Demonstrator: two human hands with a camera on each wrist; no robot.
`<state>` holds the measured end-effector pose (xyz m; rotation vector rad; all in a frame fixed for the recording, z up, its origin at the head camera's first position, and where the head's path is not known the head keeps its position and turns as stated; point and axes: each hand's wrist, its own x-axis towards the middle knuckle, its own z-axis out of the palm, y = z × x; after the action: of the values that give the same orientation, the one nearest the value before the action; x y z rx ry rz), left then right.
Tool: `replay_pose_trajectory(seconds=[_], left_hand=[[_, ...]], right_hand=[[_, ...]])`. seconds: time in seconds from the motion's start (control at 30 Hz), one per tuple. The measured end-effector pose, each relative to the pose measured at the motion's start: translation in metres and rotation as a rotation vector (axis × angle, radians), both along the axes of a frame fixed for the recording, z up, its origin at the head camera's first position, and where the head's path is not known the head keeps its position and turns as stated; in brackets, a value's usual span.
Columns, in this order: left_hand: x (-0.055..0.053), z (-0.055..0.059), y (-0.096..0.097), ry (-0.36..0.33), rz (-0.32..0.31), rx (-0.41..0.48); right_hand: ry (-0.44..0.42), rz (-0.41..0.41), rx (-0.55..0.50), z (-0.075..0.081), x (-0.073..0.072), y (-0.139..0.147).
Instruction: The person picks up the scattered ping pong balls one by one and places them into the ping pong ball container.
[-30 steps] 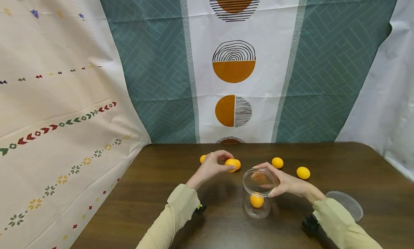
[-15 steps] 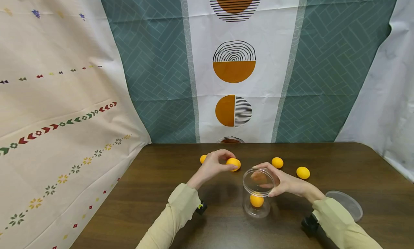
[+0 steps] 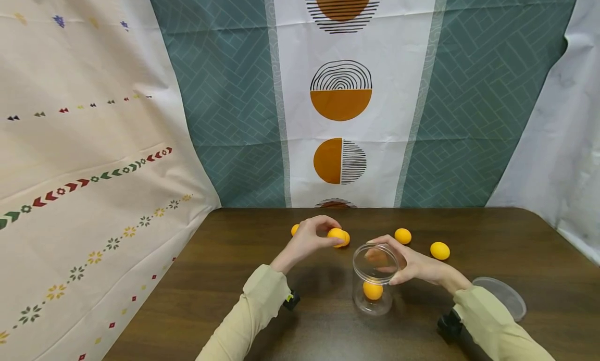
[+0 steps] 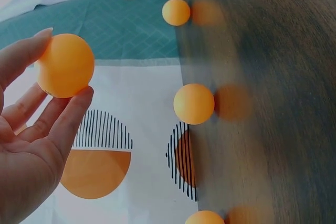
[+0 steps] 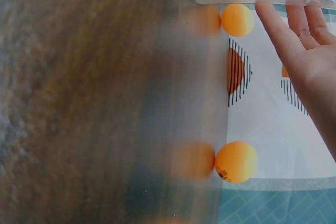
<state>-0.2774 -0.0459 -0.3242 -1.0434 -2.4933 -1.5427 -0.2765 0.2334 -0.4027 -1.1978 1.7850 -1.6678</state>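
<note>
While an orange ball (image 4: 65, 65) is pinched between the thumb and fingertips of the left grip (image 3: 307, 240), it is held clear of the worktop (image 3: 187, 303), to the left of and apart from the mouth of a clear jar (image 3: 359, 293). The ball is judged to be light and hollow, with a thin, stiff, smooth shell; it may be dented by a hard squeeze or lost by pressure applied off-centre. It is best taken across its widest part, thumb and fingers opposed, as is seen in the left wrist view.

By the right grip (image 3: 414, 264) the jar is grasped near its rim, the thumb being placed at the near side and the fingers around the far side. Its wall, presumably plastic, is judged light, fairly stiff and somewhat slippery; a hold close below the rim is favoured, whereby the opening is left unobstructed. One enclosed ball (image 3: 372, 290) is contained low within the jar.

Farther out, one loose ball (image 3: 346, 239) is seen just behind the pinched one, and a second loose ball (image 3: 295, 229) is partly hidden by the left grip. Beyond the right grip, a third loose ball (image 3: 402, 236) and a fourth loose ball (image 3: 439, 250) are set apart. A translucent lid (image 3: 503, 297) is laid flat, partly covered by the right sleeve (image 3: 497, 322).
</note>
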Motion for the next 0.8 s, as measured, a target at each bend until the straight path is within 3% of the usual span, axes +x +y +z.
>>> replay_pose_trajectory(seconds=[0.8], left_hand=[[0.0015, 0.0002, 0.0015, 0.013, 0.008, 0.0]], right_hand=[[0.001, -0.006, -0.001, -0.0001, 0.001, 0.0004]])
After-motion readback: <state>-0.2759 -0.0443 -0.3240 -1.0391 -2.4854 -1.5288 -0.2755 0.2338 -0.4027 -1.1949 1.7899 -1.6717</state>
